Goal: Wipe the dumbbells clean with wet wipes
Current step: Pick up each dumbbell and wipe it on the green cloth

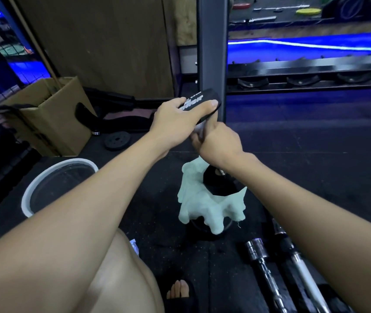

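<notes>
1. Head view, centre frame: left hand point(175, 118) grips the upper plate point(199, 99) of a dumbbell stood on end, fingers curled over its rim. Likely a steadying hold so the bar stays upright while it is wiped.
2. Right hand point(219, 143) sits just below, fingers closed round the handle with a bit of white wipe point(199, 127) showing between the two hands. Judged: rubbing the handle.
3. Pale green cloth point(202, 206) hangs under the right wrist, draped over the lower plate point(219, 186), which stands on the dark floor point(315, 166).
4. Edges: grey upright post point(211, 53) stands right behind the upper plate, tight at the back. White-rimmed bucket point(58, 177) lower left, cardboard box point(53, 114) left. Chrome bars point(263, 263) lie lower right, beside the right forearm.
5. Open room: bare floor to the right of the dumbbell; that looks the freest side for tipping it or setting it down.
</notes>
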